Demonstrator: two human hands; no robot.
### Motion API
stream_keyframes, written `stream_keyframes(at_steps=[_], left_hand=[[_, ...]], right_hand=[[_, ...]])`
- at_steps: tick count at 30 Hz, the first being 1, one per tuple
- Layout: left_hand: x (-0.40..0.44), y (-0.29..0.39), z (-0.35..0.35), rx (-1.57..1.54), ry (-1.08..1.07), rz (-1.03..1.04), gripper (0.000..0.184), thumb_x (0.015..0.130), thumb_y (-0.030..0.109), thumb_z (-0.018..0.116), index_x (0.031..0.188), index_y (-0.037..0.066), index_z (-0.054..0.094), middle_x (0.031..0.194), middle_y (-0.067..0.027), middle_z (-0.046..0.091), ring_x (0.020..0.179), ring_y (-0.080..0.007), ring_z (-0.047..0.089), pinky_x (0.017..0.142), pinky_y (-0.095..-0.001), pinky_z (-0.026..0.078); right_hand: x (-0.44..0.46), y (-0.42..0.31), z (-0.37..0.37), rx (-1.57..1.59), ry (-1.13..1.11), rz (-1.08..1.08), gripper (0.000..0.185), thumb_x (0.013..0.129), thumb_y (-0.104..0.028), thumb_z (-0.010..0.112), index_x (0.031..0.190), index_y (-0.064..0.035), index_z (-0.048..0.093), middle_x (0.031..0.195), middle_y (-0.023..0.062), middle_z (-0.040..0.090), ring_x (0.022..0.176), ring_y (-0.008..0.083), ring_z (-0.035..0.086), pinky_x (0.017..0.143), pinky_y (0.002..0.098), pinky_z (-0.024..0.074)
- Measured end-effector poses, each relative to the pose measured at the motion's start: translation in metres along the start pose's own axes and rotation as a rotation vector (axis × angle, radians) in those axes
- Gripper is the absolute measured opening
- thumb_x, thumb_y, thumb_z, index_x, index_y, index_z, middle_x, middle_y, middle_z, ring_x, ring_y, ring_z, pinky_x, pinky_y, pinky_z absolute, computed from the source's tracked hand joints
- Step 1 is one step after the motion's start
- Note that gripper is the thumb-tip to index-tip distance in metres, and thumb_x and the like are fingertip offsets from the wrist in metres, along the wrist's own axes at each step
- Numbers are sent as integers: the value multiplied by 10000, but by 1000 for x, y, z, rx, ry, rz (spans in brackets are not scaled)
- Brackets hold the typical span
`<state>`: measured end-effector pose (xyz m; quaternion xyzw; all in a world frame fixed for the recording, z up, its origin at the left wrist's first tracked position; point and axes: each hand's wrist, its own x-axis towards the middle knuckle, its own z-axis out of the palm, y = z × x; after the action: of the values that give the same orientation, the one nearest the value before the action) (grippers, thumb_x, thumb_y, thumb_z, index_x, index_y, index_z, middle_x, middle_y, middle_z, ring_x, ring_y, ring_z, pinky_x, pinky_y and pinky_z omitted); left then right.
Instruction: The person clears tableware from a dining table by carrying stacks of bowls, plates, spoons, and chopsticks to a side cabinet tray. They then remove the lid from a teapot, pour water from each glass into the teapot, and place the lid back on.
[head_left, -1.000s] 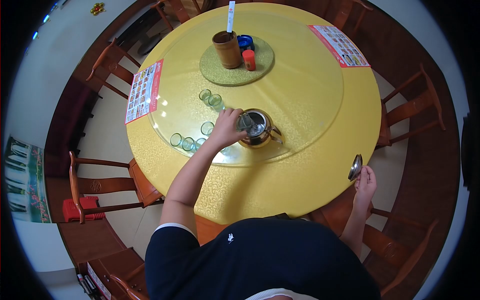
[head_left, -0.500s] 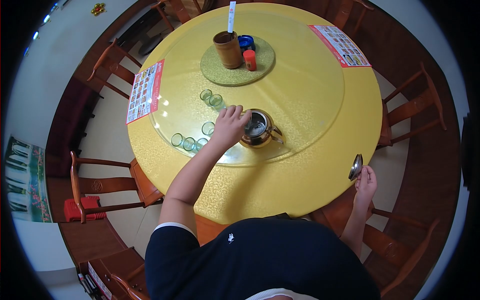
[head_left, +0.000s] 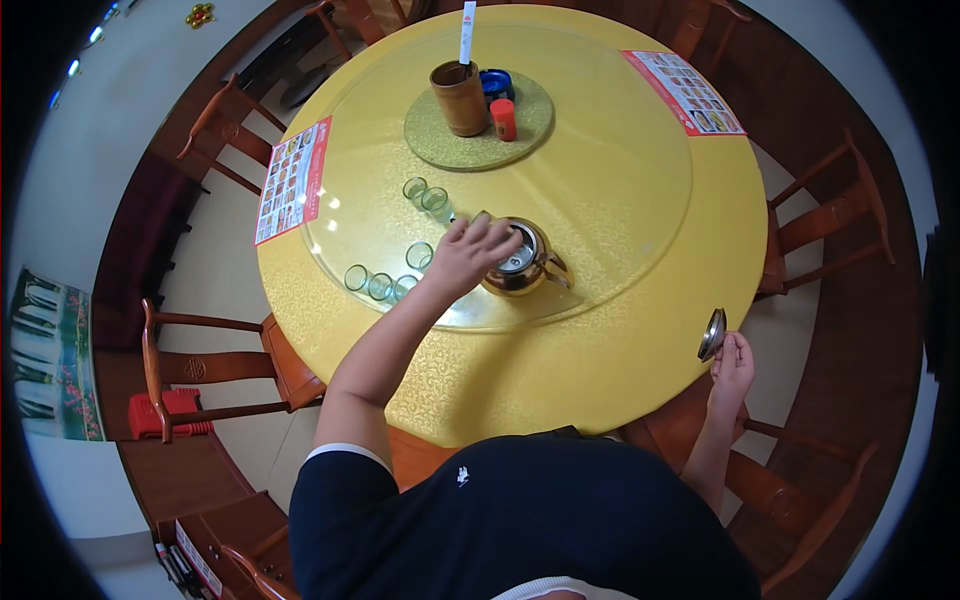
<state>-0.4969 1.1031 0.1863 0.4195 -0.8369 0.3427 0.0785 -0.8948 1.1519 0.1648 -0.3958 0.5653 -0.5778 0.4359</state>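
My left hand (head_left: 472,254) is at the left side of a shiny metal teapot (head_left: 515,284), its fingers apart and reaching over the uncovered mouth. I see nothing held in those fingers, though their tips partly hide the rim. Inside the mouth there is a shiny surface whose detail I cannot make out. Off to the right, beyond the table's edge, my right hand (head_left: 733,366) pinches the round metal teapot lid (head_left: 713,335), which is tilted on edge. Several green-tinted glasses (head_left: 380,287) stand left of my left hand and forearm; more glasses (head_left: 434,200) stand farther back.
A glass turntable (head_left: 620,230) covers much of the round, yellow-clothed table (head_left: 560,390). On its central disc (head_left: 430,148) are a bamboo cup (head_left: 460,103), a red-capped container (head_left: 503,122) and a blue ashtray (head_left: 496,84). Menu sheets (head_left: 292,180) lie left and right. Wooden chairs (head_left: 215,372) surround the table.
My left hand has moved slightly right over the teapot's mouth, and its fingers have stretched out. My right hand and the lid stay nearly still. The whole view has shifted slightly.
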Motion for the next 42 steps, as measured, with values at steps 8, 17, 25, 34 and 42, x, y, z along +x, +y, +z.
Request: stream_keyframes(at_steps=[8,17,25,34,42], left_hand=[[-18,-28,20,-1184,8,-1048,572,557,177,706,1017,-5,418,921,-101,459,854,-179,447,757,-286,381],[-105,-93,33,-698,-213,-1271,594,513,190,669,990,-61,417,933,-184,457,837,-268,485,743,-320,416],[-129,-81,48,-537,-707,-1214,577,500,262,667,982,17,467,994,-149,508,917,-271,499,769,-357,387],[-123,-79,58,-482,-926,-1180,611,488,301,695,1012,72,482,986,-94,550,922,-232,516,784,-373,355],[-118,-81,58,-463,-997,-1155,623,486,312,696,1014,65,474,987,-96,542,924,-240,512,793,-374,361]], right_hand=[[2,3,1,10,39,-9,154,832,-132,460,901,-3,511,597,-21,435,422,-6,312,351,126,213],[5,3,1,14,-8,7,119,834,-105,445,881,-5,490,627,-13,465,457,-6,325,367,134,215],[9,-1,14,-19,-32,4,133,834,-122,450,887,-9,497,609,-20,447,438,-4,316,360,133,209],[13,-3,16,-22,-28,12,127,832,-105,449,887,1,492,625,-14,465,450,-6,316,368,136,206],[17,1,18,-47,-16,-8,132,833,-133,457,877,-24,515,588,-29,432,415,-6,311,348,130,203]])
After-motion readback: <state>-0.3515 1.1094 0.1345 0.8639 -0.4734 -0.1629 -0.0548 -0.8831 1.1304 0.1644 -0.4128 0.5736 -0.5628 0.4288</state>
